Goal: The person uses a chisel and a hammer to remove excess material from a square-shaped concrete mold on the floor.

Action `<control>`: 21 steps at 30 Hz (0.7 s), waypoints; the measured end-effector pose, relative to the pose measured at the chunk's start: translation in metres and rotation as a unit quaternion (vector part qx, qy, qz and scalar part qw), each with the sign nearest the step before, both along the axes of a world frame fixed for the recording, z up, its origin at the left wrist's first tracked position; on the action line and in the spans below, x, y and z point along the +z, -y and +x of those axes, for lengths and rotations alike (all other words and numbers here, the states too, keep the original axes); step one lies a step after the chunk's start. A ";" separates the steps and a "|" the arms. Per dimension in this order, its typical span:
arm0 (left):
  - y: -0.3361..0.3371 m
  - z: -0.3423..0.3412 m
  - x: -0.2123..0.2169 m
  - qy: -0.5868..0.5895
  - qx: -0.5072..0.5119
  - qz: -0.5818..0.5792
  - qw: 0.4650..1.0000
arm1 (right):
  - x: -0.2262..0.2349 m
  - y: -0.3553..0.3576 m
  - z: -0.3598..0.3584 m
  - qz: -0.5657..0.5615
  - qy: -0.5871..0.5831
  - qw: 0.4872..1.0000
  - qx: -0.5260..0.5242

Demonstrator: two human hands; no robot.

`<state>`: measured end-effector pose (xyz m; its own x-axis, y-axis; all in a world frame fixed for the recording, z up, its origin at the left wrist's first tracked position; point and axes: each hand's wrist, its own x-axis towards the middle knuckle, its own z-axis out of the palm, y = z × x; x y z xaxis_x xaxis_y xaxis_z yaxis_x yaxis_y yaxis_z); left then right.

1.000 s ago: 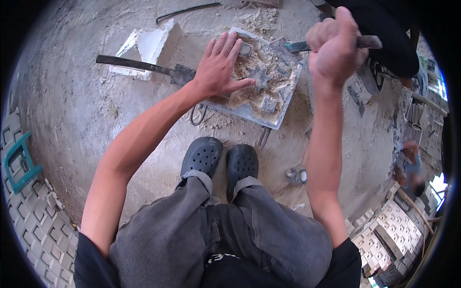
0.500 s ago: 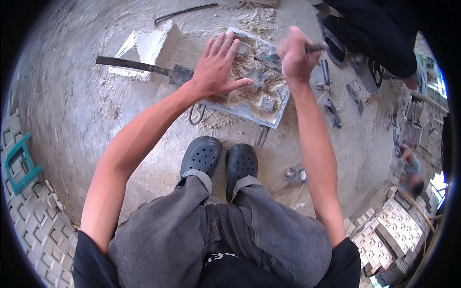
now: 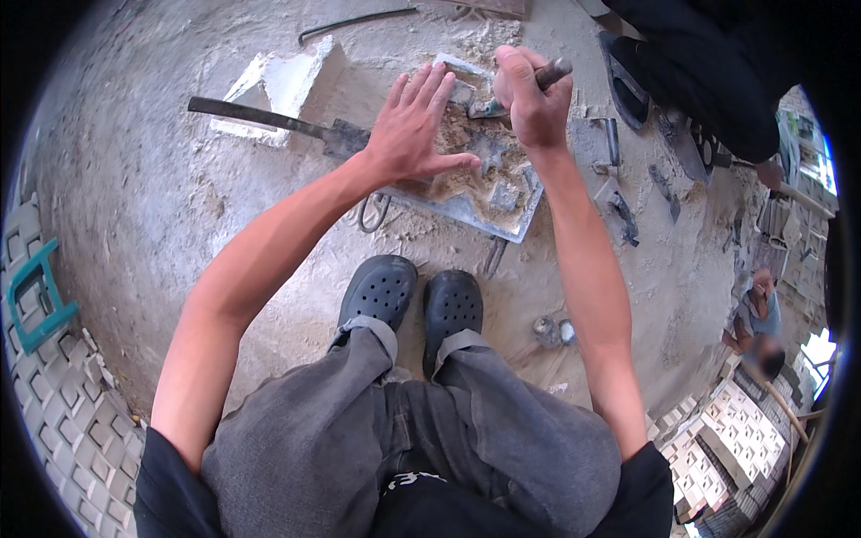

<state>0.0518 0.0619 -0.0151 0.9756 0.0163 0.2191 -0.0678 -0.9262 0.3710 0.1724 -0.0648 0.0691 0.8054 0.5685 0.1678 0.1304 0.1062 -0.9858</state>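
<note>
**Tool brought down onto the slab**

The left hand (image 3: 414, 125) lies flat, fingers spread wide, pressing on the left part of the slab (image 3: 466, 202), a grey block crusted with sandy mortar that sits on the ground just beyond the shoes (image 3: 413, 300). The right hand (image 3: 529, 99) is closed in a fist round the handle of a metal tool (image 3: 516, 90), whose blade meets the slab's far edge.

Change since one second ago: the right hand was raised high at the far right, clear of the slab, tool held up. Half a second ago it had dropped to the slab's right part. Now it is at the far edge, blade in the crust. The left hand has kept its place throughout.

Judgement: a chipping stroke has landed; loose mortar lumps on the surface suggest cleaning is part done.

A trowel (image 3: 269, 121) lies to the left, its blade by the left wrist.
</note>
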 end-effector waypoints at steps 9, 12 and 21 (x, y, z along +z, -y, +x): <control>-0.003 -0.001 -0.003 0.013 0.003 -0.021 1.000 | 0.061 -0.009 0.001 0.064 -0.053 0.995 -0.053; -0.005 -0.004 -0.001 0.000 0.012 -0.027 1.000 | 0.094 -0.009 0.005 0.090 -0.063 0.994 0.025; -0.005 -0.002 -0.005 0.011 0.012 -0.017 1.000 | -0.004 -0.008 0.019 0.059 0.080 0.982 0.158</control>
